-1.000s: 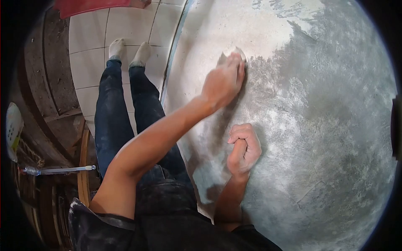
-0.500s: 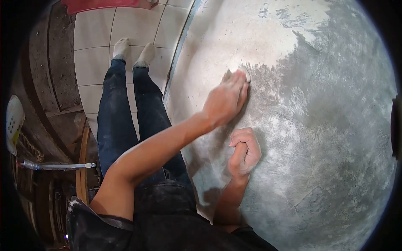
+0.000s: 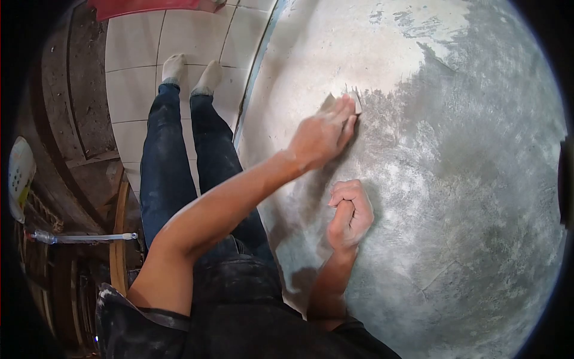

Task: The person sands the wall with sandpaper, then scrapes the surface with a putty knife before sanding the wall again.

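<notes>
My left hand [image 3: 323, 133] presses a small thin sheet [image 3: 357, 103], perhaps sandpaper, flat against a plastered surface [image 3: 460, 197]. Edges of the sheet stick out on both sides of the fingertips, which are slightly blurred. The sheet lies where the pale area [image 3: 311, 72] meets rough grey plaster. Lower down, my right hand [image 3: 351, 216] is closed in a fist beside the grey part, its thumb folded inward and no object showing in it.
Legs in dark jeans and feet in pale socks [image 3: 173, 67] extend over white floor tiles [image 3: 134, 93]. A red object [image 3: 143, 6] is at the top left. A clear tube-like item [image 3: 84, 237] and wooden beams [image 3: 119, 239] are on the left.
My left hand has shifted very slightly left with the sheet, and more of the sheet shows right of the fingertips. My right fist has barely moved.
</notes>
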### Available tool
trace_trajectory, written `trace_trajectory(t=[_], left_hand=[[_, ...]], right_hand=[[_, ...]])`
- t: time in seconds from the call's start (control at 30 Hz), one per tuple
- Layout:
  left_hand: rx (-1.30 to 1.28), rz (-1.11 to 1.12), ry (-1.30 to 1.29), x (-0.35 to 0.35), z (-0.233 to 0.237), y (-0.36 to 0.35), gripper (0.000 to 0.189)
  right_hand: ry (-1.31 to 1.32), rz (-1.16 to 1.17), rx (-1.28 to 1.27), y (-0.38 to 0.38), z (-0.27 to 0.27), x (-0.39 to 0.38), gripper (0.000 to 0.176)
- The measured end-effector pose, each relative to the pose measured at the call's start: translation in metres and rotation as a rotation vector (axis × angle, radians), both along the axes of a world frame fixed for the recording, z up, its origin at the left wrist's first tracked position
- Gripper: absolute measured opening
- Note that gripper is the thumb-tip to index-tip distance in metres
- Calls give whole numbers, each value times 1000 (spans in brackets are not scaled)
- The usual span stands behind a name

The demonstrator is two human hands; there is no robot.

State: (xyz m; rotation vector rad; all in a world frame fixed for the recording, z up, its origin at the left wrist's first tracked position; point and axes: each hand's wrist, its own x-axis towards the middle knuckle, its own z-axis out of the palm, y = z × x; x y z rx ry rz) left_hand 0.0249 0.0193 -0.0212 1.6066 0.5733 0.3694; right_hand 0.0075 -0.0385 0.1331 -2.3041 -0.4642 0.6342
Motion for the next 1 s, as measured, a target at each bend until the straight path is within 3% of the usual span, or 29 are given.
trace_trajectory(t=[0.07,0.1,0.2,0.23,0.33,0.37,0.47,0.57,0.67,0.7,0.87,1.0], left_hand=[[-128,-195,167,2,-20,14,30],[-96,-203,239,7,-35,18,30],[-81,-123,106,5,-47,16,30],[-179,-222,223,0,-36,23,35],[31,-155,188,-26,-44,5,42],[-138,-246,281,-37,-42,5,45],[-298,-311,432,-61,-30,25,47],[-447,-287,620,-77,-15,55,50],[-547,-133,591,-97,-16,66,55],[-596,-178,634,-101,-11,79,59],[-1262,-34,334,-125,3,110,53],[-1568,2,201,-139,25,136,48]], right_hand=[[6,4,-22,1,2,1,20],[6,1,-18,0,2,1,19],[15,-1,-20,-2,0,2,19],[21,-5,-36,-1,0,0,19],[52,3,-46,-2,-4,-3,19],[62,3,-49,-4,-5,-5,19],[165,-10,-165,-5,-6,-6,17],[261,-6,-243,-4,-18,-13,13],[219,101,-266,-1,-25,-22,16],[251,81,-312,2,-26,-25,20],[391,-105,-393,19,-32,-47,52],[602,-373,-32,41,-46,-75,66]])
